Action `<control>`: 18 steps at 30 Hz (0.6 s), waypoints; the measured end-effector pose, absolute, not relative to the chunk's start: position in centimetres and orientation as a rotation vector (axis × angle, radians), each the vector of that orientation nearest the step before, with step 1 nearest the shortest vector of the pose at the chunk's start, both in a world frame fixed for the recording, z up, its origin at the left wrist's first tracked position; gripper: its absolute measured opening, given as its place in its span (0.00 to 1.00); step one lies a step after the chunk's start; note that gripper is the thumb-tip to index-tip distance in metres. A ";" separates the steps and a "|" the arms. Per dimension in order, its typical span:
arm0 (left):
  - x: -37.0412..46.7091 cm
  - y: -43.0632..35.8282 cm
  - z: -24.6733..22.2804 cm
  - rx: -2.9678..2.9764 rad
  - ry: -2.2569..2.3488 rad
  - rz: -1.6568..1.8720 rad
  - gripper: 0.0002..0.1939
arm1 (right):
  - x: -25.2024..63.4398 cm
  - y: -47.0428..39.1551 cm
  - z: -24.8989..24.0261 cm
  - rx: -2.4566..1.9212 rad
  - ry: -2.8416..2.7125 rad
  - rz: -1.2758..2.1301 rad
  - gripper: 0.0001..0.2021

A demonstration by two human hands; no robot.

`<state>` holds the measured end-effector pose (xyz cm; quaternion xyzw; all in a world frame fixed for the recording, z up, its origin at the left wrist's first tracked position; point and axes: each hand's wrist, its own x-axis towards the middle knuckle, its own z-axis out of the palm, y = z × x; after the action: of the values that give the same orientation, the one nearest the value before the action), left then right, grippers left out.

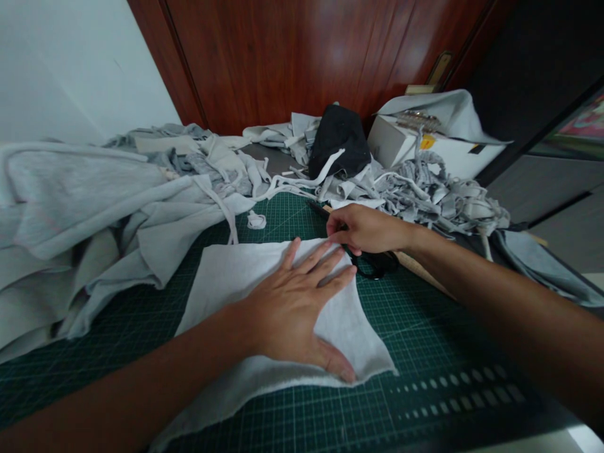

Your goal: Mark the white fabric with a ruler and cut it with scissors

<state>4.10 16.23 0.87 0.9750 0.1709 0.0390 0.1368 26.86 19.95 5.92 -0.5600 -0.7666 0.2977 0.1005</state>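
A light grey piece of fabric lies on the green cutting mat. My left hand rests flat on it with the fingers spread. At the fabric's far right corner, the fingers of my right hand are pinched together on its edge. Black-handled scissors lie beside and partly beneath my right hand, their blades pointing away to the left. A small curl of white fabric sits on the mat beyond the piece.
Grey cloth is heaped along the left. At the back are a black cloth item and a white box. Tangled fabric strips lie behind my right arm. A wooden door stands behind.
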 end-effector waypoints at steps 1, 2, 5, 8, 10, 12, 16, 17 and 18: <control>4.1 16.2 0.9 2.824 0.495 0.112 0.62 | 27.0 19.8 5.8 -1.642 -2.219 0.904 0.06; 4.1 16.2 0.9 2.826 0.492 0.112 0.62 | 27.0 19.6 5.7 -1.637 -2.180 0.934 0.06; 4.1 16.3 0.9 2.835 0.470 0.125 0.61 | 27.1 19.2 5.7 -1.637 -2.140 1.018 0.07; 4.1 16.4 0.8 2.837 0.453 0.135 0.60 | 27.3 19.2 6.0 -1.625 -2.159 1.111 0.05; 4.0 16.4 0.7 2.840 0.454 0.132 0.59 | 27.5 19.4 6.3 -1.605 -2.170 1.219 0.03; 4.0 16.3 0.7 2.847 0.459 0.128 0.59 | 27.8 19.5 6.6 -1.614 -2.164 1.294 0.05; 4.0 16.4 0.7 2.851 0.444 0.122 0.59 | 28.4 19.7 6.9 -1.694 -2.210 1.220 0.05; 4.0 16.4 0.8 2.851 0.439 0.123 0.59 | 28.4 19.7 6.8 -1.704 -2.234 1.157 0.06; 4.0 16.4 0.8 2.851 0.435 0.127 0.59 | 28.4 19.7 6.7 -1.712 -2.249 1.083 0.06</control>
<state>3.97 16.39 0.77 0.9796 0.1495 0.0436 0.1271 28.44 19.65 6.70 -0.5647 -0.7419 0.3571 0.0573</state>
